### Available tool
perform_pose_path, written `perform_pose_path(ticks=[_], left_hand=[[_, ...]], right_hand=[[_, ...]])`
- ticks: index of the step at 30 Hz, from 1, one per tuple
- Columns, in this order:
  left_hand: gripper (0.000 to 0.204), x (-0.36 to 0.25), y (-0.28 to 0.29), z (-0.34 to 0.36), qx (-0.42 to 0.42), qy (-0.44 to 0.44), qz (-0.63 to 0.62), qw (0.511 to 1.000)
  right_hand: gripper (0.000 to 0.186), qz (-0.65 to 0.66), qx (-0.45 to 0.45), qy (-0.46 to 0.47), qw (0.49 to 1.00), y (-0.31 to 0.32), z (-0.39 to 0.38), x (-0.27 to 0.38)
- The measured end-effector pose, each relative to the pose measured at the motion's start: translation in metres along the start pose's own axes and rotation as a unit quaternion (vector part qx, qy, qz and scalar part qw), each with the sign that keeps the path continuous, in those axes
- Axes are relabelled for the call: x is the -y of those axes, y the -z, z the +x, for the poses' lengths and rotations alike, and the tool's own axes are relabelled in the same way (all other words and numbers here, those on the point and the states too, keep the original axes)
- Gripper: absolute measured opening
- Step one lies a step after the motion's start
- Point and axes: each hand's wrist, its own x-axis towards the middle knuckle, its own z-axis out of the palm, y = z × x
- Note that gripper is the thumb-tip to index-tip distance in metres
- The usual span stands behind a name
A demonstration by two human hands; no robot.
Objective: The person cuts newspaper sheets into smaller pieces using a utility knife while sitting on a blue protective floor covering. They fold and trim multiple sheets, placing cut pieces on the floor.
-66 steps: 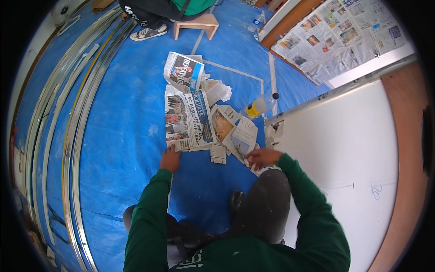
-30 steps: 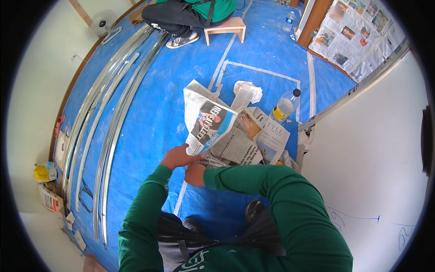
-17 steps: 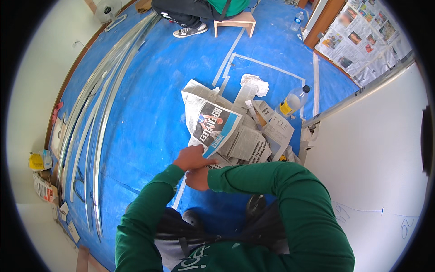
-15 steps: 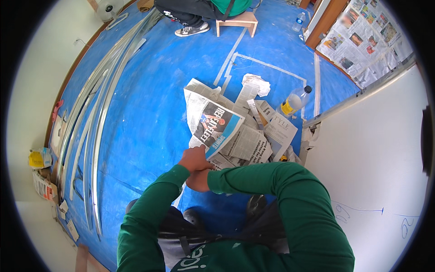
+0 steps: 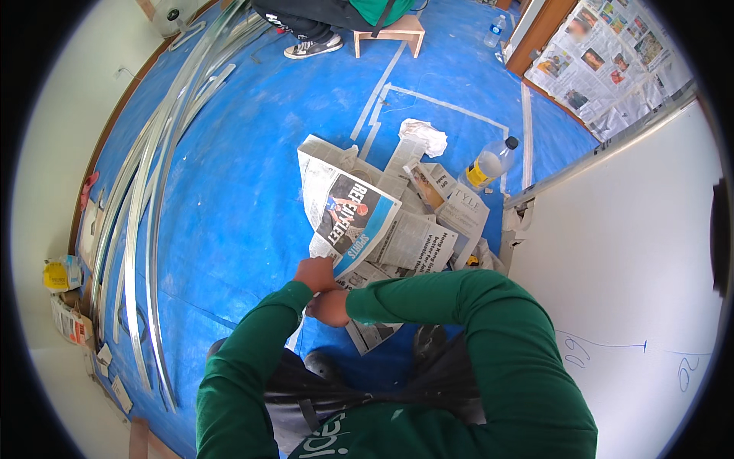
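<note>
A stack of newspaper sheets (image 5: 386,249) lies spread in front of me on the blue floor sheet. On top is a folded newspaper (image 5: 348,210) with a dark photo and a light-blue band. At its near left corner my left hand (image 5: 315,274) is closed on the paper's edge. Just below, close against it, my right hand (image 5: 330,307) is curled, its fingertips mostly hidden, so what it grips is unclear. One newspaper sheet (image 5: 372,338) sticks out beneath my right sleeve, near my shoes.
A plastic bottle with a dark cap (image 5: 489,164) and crumpled white paper (image 5: 424,138) lie beyond the newspapers. Long metal channels (image 5: 145,229) run along the left. A white board (image 5: 612,245) stands on the right. A person sits on a wooden stool (image 5: 390,34) at the far side.
Both hands have shifted slightly left and down, still close together. The newspaper sheets have shifted, and one now shows below my right forearm.
</note>
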Motion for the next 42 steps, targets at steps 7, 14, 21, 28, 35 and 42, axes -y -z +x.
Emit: perform_pose_path(ticks=[7, 14, 21, 28, 35, 42], left_hand=[[0.037, 0.047, -0.025, 0.008, -0.012, 0.073, 0.043, 0.996], [0.044, 0.126, 0.023, -0.030, 0.040, 0.261, -0.400, 0.878], [0.045, 0.135, 0.022, -0.060, 0.014, 0.234, -0.511, 0.827], [0.046, 0.110, 0.047, -0.087, -0.063, 0.241, -0.513, 0.822], [0.052, 0.126, 0.028, -0.075, -0.156, 0.257, -0.287, 0.910], [0.054, 0.158, -0.012, -0.030, -0.115, 0.276, -0.176, 0.938]], right_hand=[[0.062, 0.089, 0.136, 0.114, 0.980, 0.056, -0.026, -0.034], [0.030, 0.007, 0.296, -0.309, 0.904, 0.197, -0.122, -0.145], [0.046, 0.007, -0.197, -0.364, 0.910, 0.151, -0.113, -0.223], [0.039, -0.055, -0.253, -0.382, 0.887, 0.093, -0.053, -0.230], [0.021, -0.127, -0.269, -0.291, 0.909, 0.097, -0.085, -0.244], [0.026, 0.084, -0.262, -0.261, 0.925, 0.134, -0.131, -0.244]])
